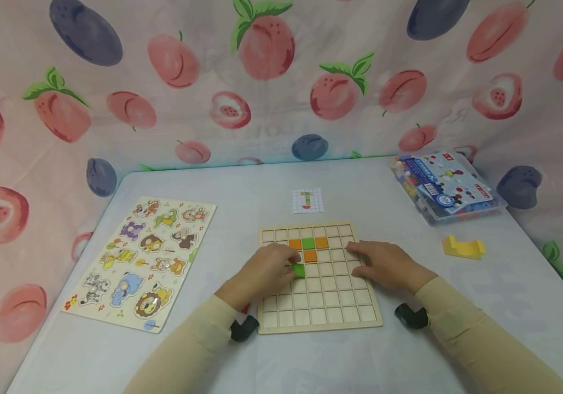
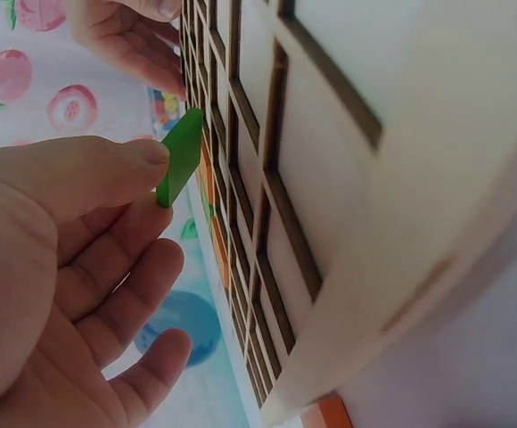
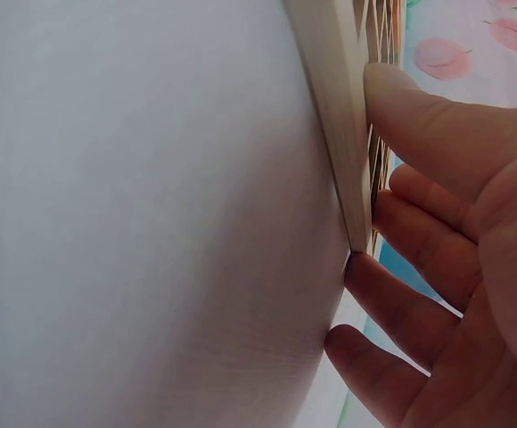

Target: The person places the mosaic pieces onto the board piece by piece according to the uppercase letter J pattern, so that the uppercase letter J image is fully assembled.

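My left hand [image 1: 267, 270] pinches a green square tile [image 2: 181, 156] between thumb and index finger, its other fingers loosely bent. The tile is tilted on edge close over the wooden grid board [image 1: 330, 300]. In the board's upper rows lie orange tiles [image 1: 309, 255] and one green tile [image 1: 308, 243], forming a short row with one orange below it. At the board's right edge rests my right hand [image 1: 392, 265], fingers relaxed; its thumb [image 3: 401, 98] touches the frame and the fingertips are spread along the side.
Behind the board lies a small pattern card [image 1: 307, 208]. An animal puzzle board [image 1: 202, 219] is at left. To the right are a clear plastic box [image 1: 451, 183] of colourful pieces and a yellow block [image 1: 463, 248]. An orange-red piece [image 2: 325, 415] sits beside the board's near left corner.
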Tool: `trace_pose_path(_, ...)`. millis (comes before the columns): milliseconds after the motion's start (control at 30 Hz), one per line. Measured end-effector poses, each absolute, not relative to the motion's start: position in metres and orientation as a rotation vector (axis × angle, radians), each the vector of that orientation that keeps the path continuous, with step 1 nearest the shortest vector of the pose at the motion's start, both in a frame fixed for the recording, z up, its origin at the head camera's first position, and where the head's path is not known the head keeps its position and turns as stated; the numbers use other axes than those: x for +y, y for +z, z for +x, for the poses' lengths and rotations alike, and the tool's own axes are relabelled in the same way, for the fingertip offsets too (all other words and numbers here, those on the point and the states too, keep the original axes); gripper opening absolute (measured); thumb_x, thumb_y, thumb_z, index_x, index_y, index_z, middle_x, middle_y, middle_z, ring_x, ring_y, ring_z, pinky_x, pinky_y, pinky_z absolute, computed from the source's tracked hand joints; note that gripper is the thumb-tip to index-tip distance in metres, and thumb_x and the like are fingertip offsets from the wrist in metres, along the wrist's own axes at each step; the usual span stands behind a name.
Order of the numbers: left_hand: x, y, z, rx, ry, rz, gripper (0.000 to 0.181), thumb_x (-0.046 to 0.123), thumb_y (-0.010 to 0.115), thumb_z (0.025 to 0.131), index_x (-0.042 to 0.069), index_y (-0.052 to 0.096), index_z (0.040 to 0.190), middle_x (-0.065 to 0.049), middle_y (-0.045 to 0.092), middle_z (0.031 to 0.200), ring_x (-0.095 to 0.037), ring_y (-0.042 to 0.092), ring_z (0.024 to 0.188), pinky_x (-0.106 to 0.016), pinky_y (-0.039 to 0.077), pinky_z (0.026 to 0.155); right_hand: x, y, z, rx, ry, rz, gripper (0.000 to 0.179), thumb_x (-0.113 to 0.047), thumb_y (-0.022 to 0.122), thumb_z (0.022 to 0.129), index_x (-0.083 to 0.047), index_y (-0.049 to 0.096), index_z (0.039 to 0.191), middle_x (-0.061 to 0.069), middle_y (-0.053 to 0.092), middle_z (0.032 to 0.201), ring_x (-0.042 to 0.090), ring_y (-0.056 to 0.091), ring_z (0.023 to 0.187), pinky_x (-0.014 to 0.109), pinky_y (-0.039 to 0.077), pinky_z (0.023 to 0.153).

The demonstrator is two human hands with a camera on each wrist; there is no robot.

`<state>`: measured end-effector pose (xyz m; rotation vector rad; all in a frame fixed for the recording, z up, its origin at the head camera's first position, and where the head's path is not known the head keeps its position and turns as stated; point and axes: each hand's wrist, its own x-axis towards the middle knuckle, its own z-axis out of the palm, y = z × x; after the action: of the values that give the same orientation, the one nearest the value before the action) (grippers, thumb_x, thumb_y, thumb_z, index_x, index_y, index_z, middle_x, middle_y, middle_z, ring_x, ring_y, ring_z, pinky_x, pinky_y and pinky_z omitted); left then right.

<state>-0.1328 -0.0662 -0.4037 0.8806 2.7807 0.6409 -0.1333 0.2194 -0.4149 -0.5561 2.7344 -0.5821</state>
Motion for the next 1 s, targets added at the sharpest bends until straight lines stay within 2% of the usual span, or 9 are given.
trace_pose_path(233,-0.0624,-0.4072,-0.1340,2.790,0.621,0.923,0.020,0.008,0.071,0.087,0.008,0.073,0.107,0.001,0.071,0.100,-0.016,0.062,0.094,-0.031,0.051,0.087,0.2203,-0.4174,-0.1337,2.742,-0.587,-0.558,0.060,-0.026,0.072,0.093,-0.002,0.052,0.144,0.020,0.051,0.144,0.042,0.045,0.134,0.056,0.036,0.108)
trace_pose_path(1000,-0.0558,-0.4089,-0.1359,2.764,0.570,0.935,0.010,0.012,0.072,0.089,0.011,0.072,0.099,0.005,0.066,0.089,-0.013,0.054,0.081,-0.027,0.049,0.077,0.2200,-0.4175,-0.1329,2.745,-0.585,-0.562,0.060,-0.025,0.072,0.093,-0.002,0.052,0.144,0.020,0.052,0.144,0.042,0.045,0.134,0.057,0.036,0.108)
